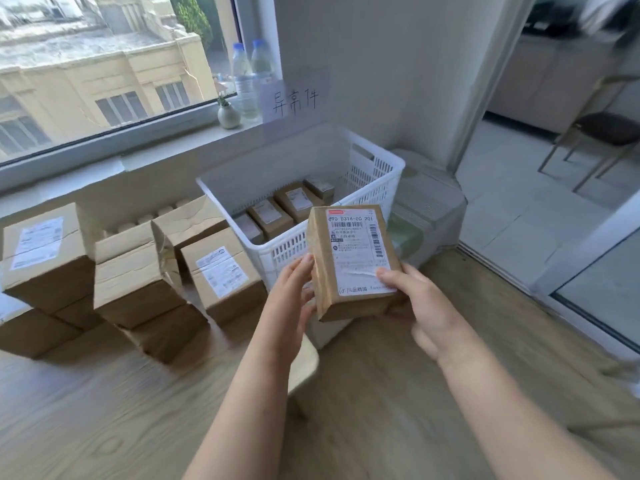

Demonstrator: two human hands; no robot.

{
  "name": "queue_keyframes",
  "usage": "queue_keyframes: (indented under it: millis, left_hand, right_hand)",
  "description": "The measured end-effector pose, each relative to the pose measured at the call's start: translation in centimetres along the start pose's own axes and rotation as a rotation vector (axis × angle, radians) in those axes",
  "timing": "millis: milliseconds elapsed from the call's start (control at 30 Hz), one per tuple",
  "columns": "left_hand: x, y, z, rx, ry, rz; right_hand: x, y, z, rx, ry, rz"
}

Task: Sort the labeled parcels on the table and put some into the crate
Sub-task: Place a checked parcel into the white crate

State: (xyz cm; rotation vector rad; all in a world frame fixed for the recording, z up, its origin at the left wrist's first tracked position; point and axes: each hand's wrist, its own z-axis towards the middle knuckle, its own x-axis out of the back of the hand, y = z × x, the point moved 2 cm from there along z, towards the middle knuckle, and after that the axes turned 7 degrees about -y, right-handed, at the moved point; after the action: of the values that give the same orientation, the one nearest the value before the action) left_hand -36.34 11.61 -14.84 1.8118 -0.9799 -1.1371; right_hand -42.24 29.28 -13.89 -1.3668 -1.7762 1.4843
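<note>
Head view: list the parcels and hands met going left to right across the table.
From the left: far-left labeled parcel → crumpled parcel → upright labeled parcel → left hand → held parcel → right hand. The crate overlaps several, so it is omitted.

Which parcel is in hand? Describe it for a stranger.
Find the white crate by the window. In front of it, the left hand and right hand hold one parcel. Only it is held up, its label torn.

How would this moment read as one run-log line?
phase: label check | left hand, right hand: holding parcel, label up, near crate | crate: four parcels inside | table: stacked parcels at left
</note>
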Motion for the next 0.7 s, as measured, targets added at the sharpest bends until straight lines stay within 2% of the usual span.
queue_keyframes:
  millis: [133,233,367,533,700]
  left_hand:
    - [-3.2,-0.7,3.2,0.093,0.001,-0.023]
    - [-5.2,-0.5,6.1,0.148,-0.084,-0.011]
    - [-7.3,0.3,11.7,0.182,-0.154,-0.041]
    - [-8.6,2.4,19.6,0.122,-0.31,-0.087]
    - [-9.5,4.4,26.5,0.06,-0.246,0.003]
  right_hand:
    - [4.4,-0.1,1.8,-0.145,0.087,0.255]
    - [6.6,-0.4,3.8,-0.177,0.117,0.377]
    - [9.1,-1.9,8.5,-0.213,0.105,0.428]
    - [10.5,-5.3,15.6,-0.245,0.135,0.461]
    - [12.0,-7.4,23.0,-0.246,0.176,0.388]
